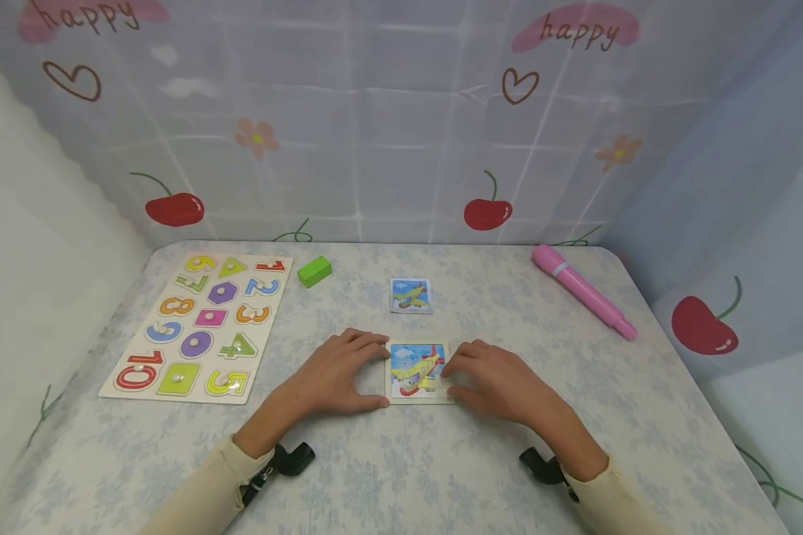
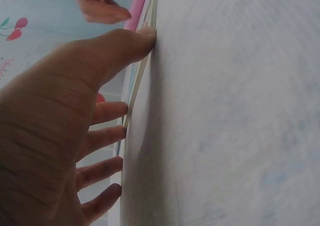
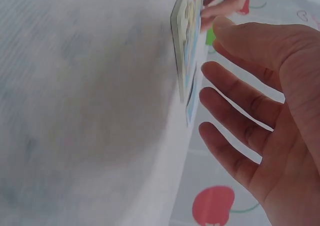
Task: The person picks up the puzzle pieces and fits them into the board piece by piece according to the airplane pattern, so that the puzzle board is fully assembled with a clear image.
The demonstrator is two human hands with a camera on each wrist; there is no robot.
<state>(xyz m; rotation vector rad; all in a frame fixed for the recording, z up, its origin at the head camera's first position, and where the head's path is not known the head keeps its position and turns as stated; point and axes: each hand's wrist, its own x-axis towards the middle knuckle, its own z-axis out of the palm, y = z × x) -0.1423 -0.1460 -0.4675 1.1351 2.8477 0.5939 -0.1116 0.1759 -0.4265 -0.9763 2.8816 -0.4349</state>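
A small square jigsaw board (image 1: 415, 371) with a yellow and red airplane picture lies flat on the table between both hands. My left hand (image 1: 343, 371) touches its left edge, thumb at the near corner and fingertips at the far one. In the left wrist view the thumb (image 2: 125, 45) rests along the board's edge. My right hand (image 1: 498, 383) hovers at the right edge, its fingertips overlapping the picture in the head view. The right wrist view shows these fingers (image 3: 235, 105) loosely bent with nothing between them. Behind the board is a smaller card (image 1: 411, 296) with a matching airplane picture.
At the left lies a number and shape peg board (image 1: 197, 334), with a green block (image 1: 315, 272) by its far right corner. A pink marker-shaped stick (image 1: 585, 292) lies at the far right. A printed curtain (image 1: 401, 134) stands behind the table.
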